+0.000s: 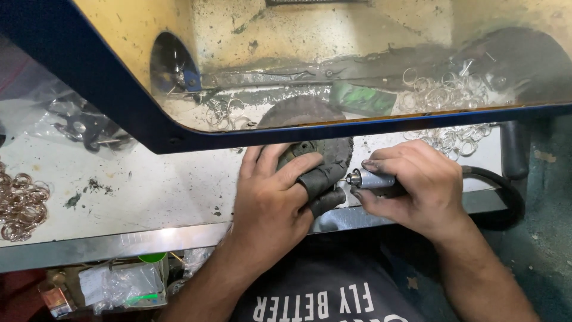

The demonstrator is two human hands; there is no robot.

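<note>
My left hand [271, 197] rests on a round dark pad [333, 152] on the white bench, its thumb and forefinger wrapped in black finger guards and pinched on something small that I cannot make out. My right hand [411, 188] grips a silver rotary handpiece [369, 179] whose tip points left at that pinched spot. A black flexible hose [497, 185] runs from the handpiece off to the right.
A blue-framed clear shield [119, 89] hangs over the bench. Piles of metal rings lie at the back right [453, 89], at the left edge [21, 203] and behind the shield [223, 113]. Plastic bags [119, 286] sit below the bench's metal front edge [119, 244].
</note>
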